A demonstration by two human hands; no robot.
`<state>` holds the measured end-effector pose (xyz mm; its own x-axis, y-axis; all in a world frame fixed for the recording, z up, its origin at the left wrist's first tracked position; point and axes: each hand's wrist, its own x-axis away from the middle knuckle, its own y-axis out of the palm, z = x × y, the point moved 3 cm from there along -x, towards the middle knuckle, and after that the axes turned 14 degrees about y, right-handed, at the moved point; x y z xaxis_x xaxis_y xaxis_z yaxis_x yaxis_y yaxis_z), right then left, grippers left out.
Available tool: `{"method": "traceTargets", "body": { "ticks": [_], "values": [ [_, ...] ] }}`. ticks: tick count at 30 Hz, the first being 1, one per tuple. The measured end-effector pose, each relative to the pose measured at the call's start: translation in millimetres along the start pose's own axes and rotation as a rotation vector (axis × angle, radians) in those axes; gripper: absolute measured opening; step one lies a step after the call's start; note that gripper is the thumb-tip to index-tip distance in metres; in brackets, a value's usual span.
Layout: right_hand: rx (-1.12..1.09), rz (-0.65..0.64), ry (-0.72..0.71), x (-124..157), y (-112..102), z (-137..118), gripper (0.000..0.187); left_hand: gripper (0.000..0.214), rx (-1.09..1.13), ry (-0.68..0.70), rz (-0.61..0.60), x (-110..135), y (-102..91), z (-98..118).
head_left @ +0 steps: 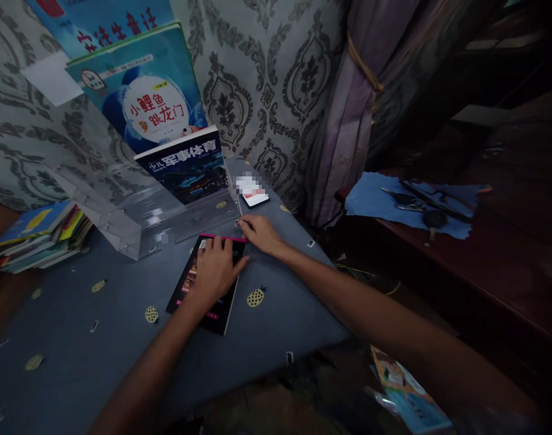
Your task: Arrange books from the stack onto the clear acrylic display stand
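A dark book with a pink top edge point(217, 314) lies flat on the grey cloth with pineapple prints point(122, 356). My left hand point(217, 269) rests flat on the book's cover, fingers spread. My right hand point(260, 232) sits at the book's top right corner, fingers curled, fingertips touching the edge near the clear stand. Whether it pinches anything is hidden.
A clear acrylic book stand point(135, 217) holds a dark blue book point(185, 166) and a light blue picture book point(144, 90) behind it. A phone point(253, 193) lies beyond my right hand. A stack of books point(40, 235) sits at left. A dark wooden table with blue cloth point(394, 205) stands right.
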<state>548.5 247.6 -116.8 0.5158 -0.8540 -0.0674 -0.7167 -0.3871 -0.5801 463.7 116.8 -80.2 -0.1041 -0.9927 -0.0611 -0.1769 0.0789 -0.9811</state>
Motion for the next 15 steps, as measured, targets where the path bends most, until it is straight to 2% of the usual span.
{"method": "traceTargets", "body": {
  "ticks": [2, 5, 15],
  "values": [
    [-0.031, -0.012, -0.005, 0.1, -1.4, 0.0, 0.027, 0.044, -0.012, -0.039, -0.053, -1.3, -3.7, 11.6],
    [-0.058, -0.017, -0.009, 0.1, -2.6, 0.3, 0.026, 0.036, 0.0, -0.082, -0.11, -4.2, -5.3, 18.1],
    [-0.148, 0.011, 0.015, -0.9, -5.1, 1.6, 0.026, 0.039, 0.036, -0.084, -0.119, -7.3, -3.2, 18.0]
  ]
}}
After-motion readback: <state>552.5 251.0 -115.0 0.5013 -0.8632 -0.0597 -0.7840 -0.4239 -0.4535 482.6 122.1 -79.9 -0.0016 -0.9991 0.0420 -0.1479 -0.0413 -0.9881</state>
